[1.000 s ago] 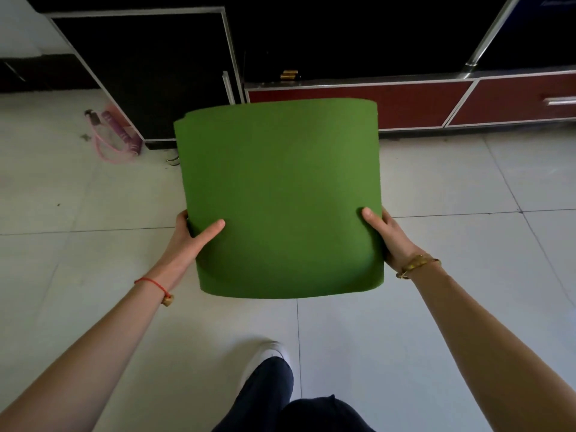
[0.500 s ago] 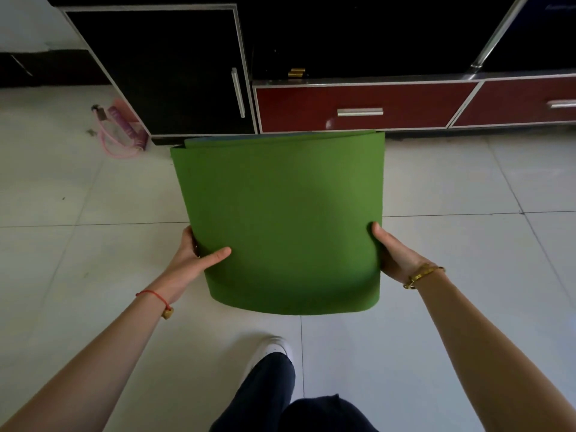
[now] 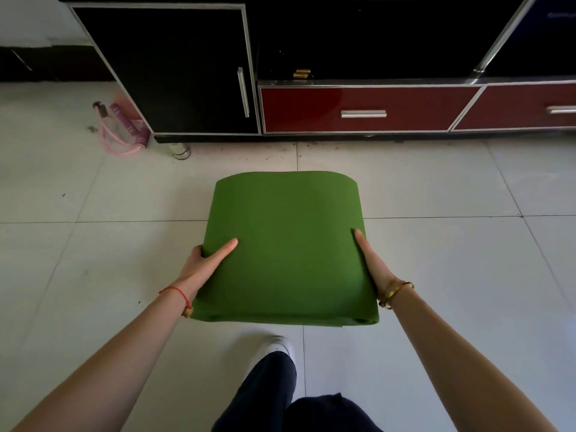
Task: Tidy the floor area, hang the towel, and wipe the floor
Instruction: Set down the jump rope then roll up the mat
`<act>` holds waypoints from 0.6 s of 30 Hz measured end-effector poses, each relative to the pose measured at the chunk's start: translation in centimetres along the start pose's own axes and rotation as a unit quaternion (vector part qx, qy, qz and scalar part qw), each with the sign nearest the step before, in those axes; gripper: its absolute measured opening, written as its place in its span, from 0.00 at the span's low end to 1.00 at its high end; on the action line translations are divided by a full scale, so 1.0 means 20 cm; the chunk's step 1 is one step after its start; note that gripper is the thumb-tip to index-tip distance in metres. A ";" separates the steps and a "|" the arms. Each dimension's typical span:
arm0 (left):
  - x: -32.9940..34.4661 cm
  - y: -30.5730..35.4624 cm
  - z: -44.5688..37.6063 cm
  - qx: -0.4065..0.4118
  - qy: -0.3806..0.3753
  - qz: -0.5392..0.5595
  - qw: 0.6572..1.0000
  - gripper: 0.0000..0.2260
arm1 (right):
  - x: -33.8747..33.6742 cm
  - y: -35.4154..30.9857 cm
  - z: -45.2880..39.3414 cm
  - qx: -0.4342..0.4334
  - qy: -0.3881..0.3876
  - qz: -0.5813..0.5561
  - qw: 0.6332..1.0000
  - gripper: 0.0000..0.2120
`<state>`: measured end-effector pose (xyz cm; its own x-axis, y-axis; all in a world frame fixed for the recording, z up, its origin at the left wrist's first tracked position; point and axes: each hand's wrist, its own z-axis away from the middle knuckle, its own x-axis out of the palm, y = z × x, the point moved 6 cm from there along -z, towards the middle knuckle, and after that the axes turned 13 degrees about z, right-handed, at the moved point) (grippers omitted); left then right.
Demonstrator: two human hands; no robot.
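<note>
A folded green mat (image 3: 286, 244) is held flat in front of me above the white tiled floor (image 3: 436, 275). My left hand (image 3: 205, 263) grips its left edge, thumb lying on top and fingers hidden underneath. My right hand (image 3: 371, 263) grips the right edge the same way, thumb along the top. Folded layers show at the mat's near edge.
A black cabinet (image 3: 174, 70) and red drawers (image 3: 361, 110) stand along the far side. A pink and purple skipping rope (image 3: 124, 132) lies by the cabinet's left corner, near a metal foot (image 3: 180, 151). Dirt specks dot the floor by the drawers. My white shoe (image 3: 274, 347) is below the mat.
Both hands have lowered the green mat and tipped it from nearly upright to flat, bringing it closer to me. The cabinet front and drawers are now uncovered.
</note>
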<state>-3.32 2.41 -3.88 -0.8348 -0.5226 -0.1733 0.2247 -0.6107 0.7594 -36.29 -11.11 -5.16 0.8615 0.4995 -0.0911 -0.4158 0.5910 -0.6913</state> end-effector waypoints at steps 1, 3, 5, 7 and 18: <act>0.00 -0.02 -0.01 -0.002 -0.001 0.001 1.000 0.46 | -0.01 0.04 -0.02 0.008 0.010 -0.005 1.000 0.40; 0.00 -0.04 -0.02 -0.003 -0.001 0.001 1.000 0.47 | -0.03 0.07 -0.02 0.002 0.053 0.005 0.999 0.40; 0.01 -0.04 -0.02 -0.003 -0.006 -0.002 1.000 0.48 | -0.05 0.03 0.02 -0.014 0.113 0.029 0.993 0.36; 0.01 -0.04 -0.03 -0.005 -0.012 -0.003 1.000 0.47 | -0.07 0.00 0.03 -0.038 0.163 0.058 0.984 0.38; 0.01 -0.08 -0.05 -0.019 -0.029 -0.011 0.999 0.49 | -0.02 -0.01 0.00 -0.010 0.117 0.087 0.989 0.43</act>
<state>-3.30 2.58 -5.74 -0.8674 -0.4739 -0.1518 0.2244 -0.6447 0.7307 -36.50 -11.52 -4.98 0.8224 0.4305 -0.3720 -0.5597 0.4945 -0.6650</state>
